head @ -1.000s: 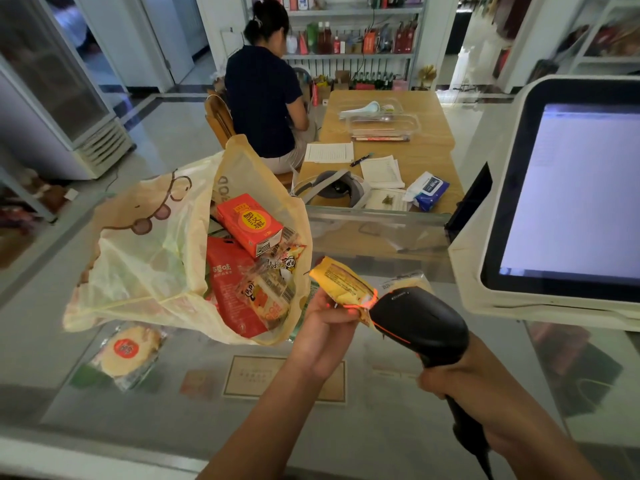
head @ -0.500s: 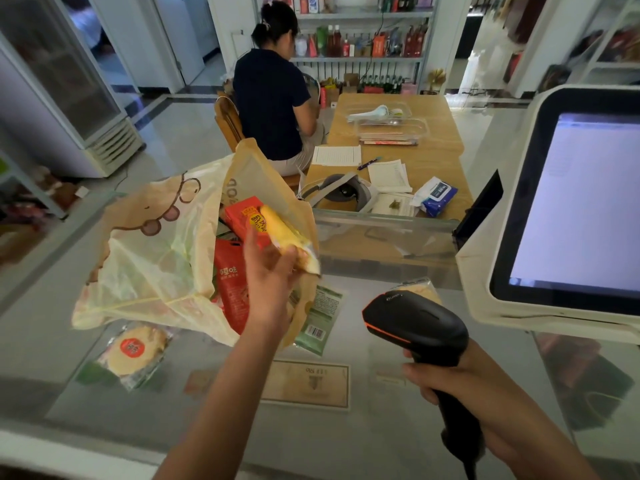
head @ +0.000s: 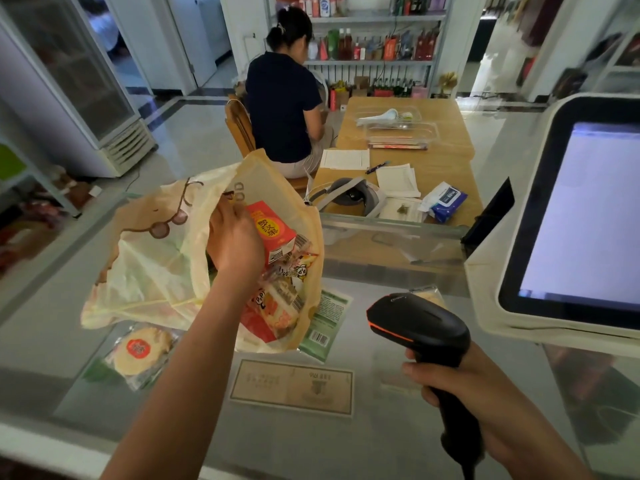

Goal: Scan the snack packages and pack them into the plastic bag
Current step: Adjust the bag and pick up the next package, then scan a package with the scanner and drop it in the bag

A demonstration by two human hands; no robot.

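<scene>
A pale yellow plastic bag (head: 149, 265) with a cartoon print lies open on the glass counter (head: 381, 438). Inside it are a red box (head: 273, 226) and several red and orange snack packs (head: 277, 306). My left hand (head: 235, 244) reaches into the bag's mouth beside the red box, back toward me; its fingertips are hidden, and the yellow snack is out of sight. My right hand (head: 460, 379) grips the handle of a black barcode scanner (head: 419, 323) right of the bag. A round cracker pack (head: 138, 348) lies below the bag. A green pack (head: 325, 320) pokes out from under it.
A white checkout screen (head: 581, 216) stands at the right edge of the counter. Another small pack (head: 426, 294) lies just behind the scanner. Beyond the counter a person (head: 284, 105) sits at a wooden table (head: 433, 150) with papers and trays.
My left hand carried the yellow snack from the scanner's nose to the bag and now reaches inside it. The scanner has stayed roughly in place.
</scene>
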